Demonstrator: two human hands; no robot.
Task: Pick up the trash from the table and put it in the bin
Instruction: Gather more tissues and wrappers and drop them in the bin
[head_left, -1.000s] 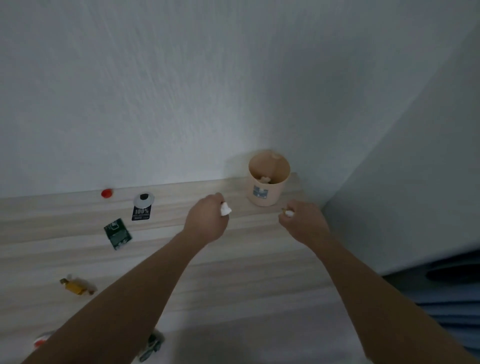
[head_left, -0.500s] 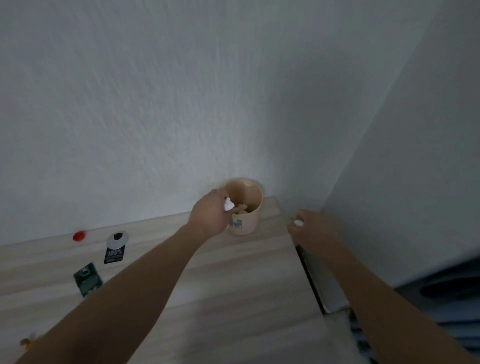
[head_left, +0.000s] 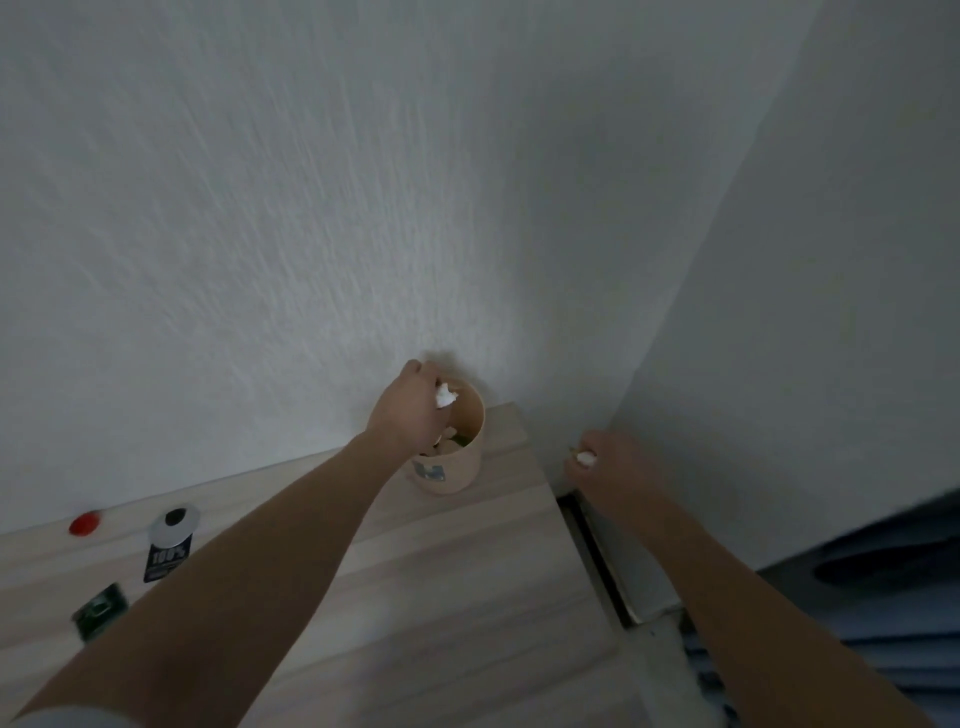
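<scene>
A small beige bin (head_left: 456, 467) stands at the table's far right corner against the wall, with scraps inside. My left hand (head_left: 410, 410) hovers over its rim and pinches a crumpled white paper scrap (head_left: 445, 396) above the opening. My right hand (head_left: 608, 467) is off the table's right edge, near the side wall, and grips another white scrap (head_left: 586, 457). More trash lies at the left on the wooden table (head_left: 467, 597): a red cap (head_left: 84, 523), a black and silver packet (head_left: 170, 543) and a green wrapper (head_left: 100, 616).
White walls meet in a corner right behind the bin. A dark gap (head_left: 597, 561) runs between the table's right edge and the side wall. Dark blue fabric (head_left: 883, 597) lies low at the right.
My left hand has carried its white scrap from the table up over the bin's opening. My right hand has drifted right, past the table edge. The view has tilted upward.
</scene>
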